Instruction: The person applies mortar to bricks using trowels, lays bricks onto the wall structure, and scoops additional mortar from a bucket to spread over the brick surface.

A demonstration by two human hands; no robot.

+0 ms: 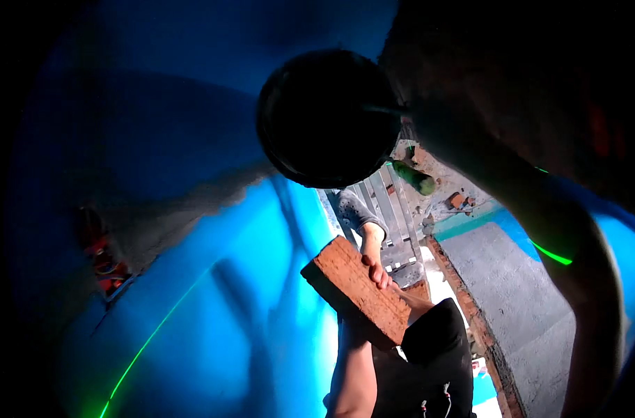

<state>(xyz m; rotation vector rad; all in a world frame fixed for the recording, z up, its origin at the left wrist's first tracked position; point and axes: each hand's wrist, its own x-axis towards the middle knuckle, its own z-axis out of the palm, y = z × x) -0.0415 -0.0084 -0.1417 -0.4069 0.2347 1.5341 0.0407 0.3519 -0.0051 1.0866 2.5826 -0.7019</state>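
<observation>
A reddish-brown brick (359,289) lies tilted across the lower middle. Rising from the lower edge, my left forearm passes under it. Fingertips of my left hand (379,274) curl over the brick's far right side, while the palm is hidden beneath. On the right, a large dark shape looks like my right arm, bent and close to the camera. Its hand is lost in shadow. Above the brick is a round black shape (331,118), possibly a bucket, whose inside is too dark to read. At its lower right rim a green handle (416,178) sticks out.
Below me are a slatted metal platform (383,198) and a grey dotted shoe (356,209). Brick fragments (458,200) lie among rubble. A grey slab (509,285) is at right. Green light lines cross the bright blue surface (213,334). A red object (105,254) is far left.
</observation>
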